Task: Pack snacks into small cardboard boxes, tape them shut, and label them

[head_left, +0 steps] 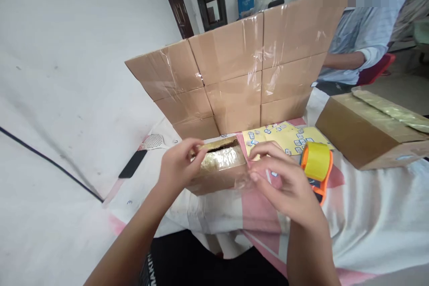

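Observation:
A small cardboard box [211, 182] sits in front of me, with shiny tape across its top and a dark gap along the far top edge. My left hand [181, 161] is closed at the box's top left corner, thumb and fingers pinching there. At the box's right end, my right hand [284, 181] is closed, its thumb and fingertips pinching a crumpled strip of clear tape [244, 182] that hangs against the box's side. Just right of that hand lies an orange tape dispenser [324, 183] carrying a yellow roll of tape [317, 161].
Behind the box stands a tall wall of taped cardboard boxes [234, 71]. A larger box [358, 134] rests at the right. A yellow printed sheet [278, 136] and a perforated, black-handled utensil [134, 163] lie on the cloth [368, 223]. Another person [365, 40] sits beyond the wall.

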`<state>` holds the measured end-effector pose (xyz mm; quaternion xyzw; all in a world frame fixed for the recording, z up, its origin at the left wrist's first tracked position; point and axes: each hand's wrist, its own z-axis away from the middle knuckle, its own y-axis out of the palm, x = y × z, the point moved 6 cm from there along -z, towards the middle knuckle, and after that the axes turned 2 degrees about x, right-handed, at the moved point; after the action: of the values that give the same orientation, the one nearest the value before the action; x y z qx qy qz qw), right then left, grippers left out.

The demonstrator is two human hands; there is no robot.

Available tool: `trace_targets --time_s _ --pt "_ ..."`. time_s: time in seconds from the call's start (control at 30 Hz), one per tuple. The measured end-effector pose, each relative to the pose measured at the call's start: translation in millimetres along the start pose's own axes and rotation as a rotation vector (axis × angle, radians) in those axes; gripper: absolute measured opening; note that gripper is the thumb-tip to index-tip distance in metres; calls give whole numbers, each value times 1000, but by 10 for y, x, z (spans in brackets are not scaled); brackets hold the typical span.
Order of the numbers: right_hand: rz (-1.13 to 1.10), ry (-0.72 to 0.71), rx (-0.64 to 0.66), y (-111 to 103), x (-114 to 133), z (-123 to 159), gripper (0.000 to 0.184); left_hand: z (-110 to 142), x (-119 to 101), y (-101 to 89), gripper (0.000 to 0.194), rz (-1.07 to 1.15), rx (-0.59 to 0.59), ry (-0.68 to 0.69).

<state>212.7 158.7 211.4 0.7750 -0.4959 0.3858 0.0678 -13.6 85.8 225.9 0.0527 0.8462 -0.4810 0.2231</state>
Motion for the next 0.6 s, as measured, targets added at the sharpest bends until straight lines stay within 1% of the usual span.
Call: trace_targets --time_s 0.03,0.07,0.13,0.2,0.3,0.4,0.47,0.6 --pt "26 21 -2 8 -95 -19 12 -133 -83 116 20 -27 79 71" --pt "64 50 1 35 -200 -33 12 -249 -147 255 19 -51 183 117" --pt "154 106 31 125 -404 -39 12 -425 -211 501 18 -98 359 157" --pt "216 153 86 227 -562 -23 12 -530 -196 635 22 -121 436 162" --pt "231 167 150 337 -660 11 14 -555 -139 684 23 -48 487 201" --pt "236 158 140 378 -662 25 17 -470 -127 695 22 -21 529 260" --pt "232 183 114 387 -668 29 18 -395 -159 721 21 -92 526 297" --pt "207 256 70 371 -682 36 19 -297 -240 808 21 -294 468 354"
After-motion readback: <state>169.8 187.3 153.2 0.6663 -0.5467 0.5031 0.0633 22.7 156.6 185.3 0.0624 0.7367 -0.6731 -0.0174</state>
